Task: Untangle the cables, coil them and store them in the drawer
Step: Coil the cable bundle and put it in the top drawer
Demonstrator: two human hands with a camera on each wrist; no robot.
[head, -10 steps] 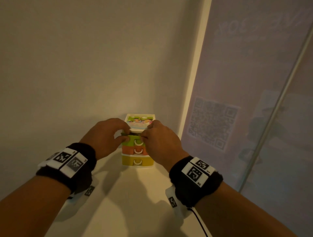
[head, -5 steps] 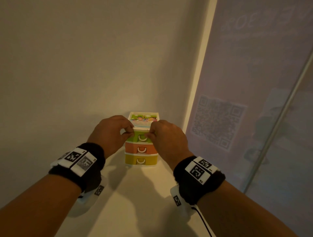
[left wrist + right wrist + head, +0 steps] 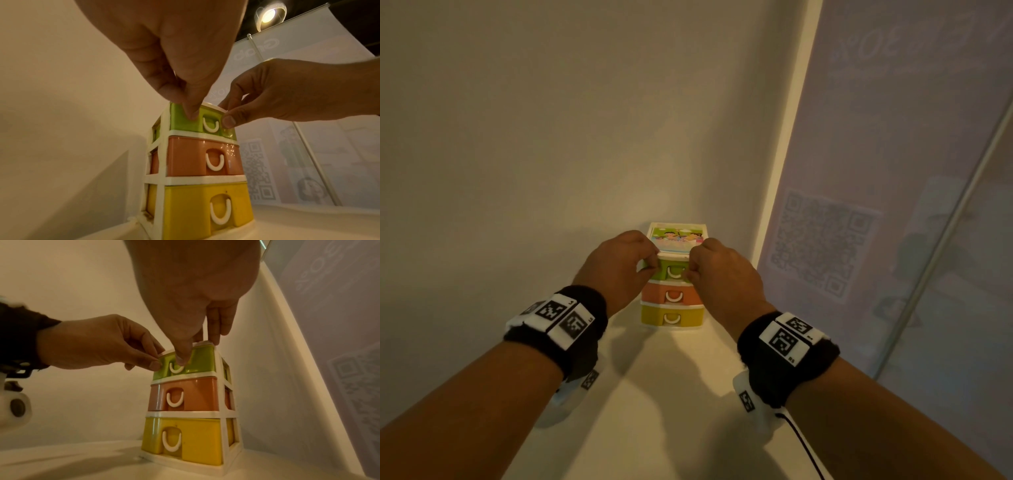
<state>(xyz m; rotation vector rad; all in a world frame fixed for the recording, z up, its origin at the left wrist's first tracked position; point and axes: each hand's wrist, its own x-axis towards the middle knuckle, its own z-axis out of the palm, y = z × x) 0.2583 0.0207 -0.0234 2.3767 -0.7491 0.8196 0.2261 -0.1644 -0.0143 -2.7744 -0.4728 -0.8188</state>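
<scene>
A small three-drawer unit [image 3: 677, 236] stands on a white surface in a corner, with a picture on its lid. Its green top drawer [image 3: 671, 272] sits flush in the frame. Below it are an orange drawer [image 3: 654, 294] and a yellow drawer [image 3: 654, 313], both closed. My left hand [image 3: 652, 263] pinches the green drawer's left end, thumb [image 3: 192, 113] on its front [image 3: 183, 125], fingers over the lid. My right hand [image 3: 693, 270] does the same at the right end, thumb [image 3: 182, 360] beside the white handle [image 3: 176, 369]. No cable shows in any view.
A plain wall [image 3: 551, 137] runs behind and left of the unit. Close on its right stands a banner with a QR code [image 3: 822, 243]. A black cord [image 3: 804, 445] hangs from my right wrist device. The white surface [image 3: 654, 411] stretches towards me.
The green drawer stood a little out with something dark at its rim; it now sits pushed in. Both hands stayed on it, shifting slightly forward.
</scene>
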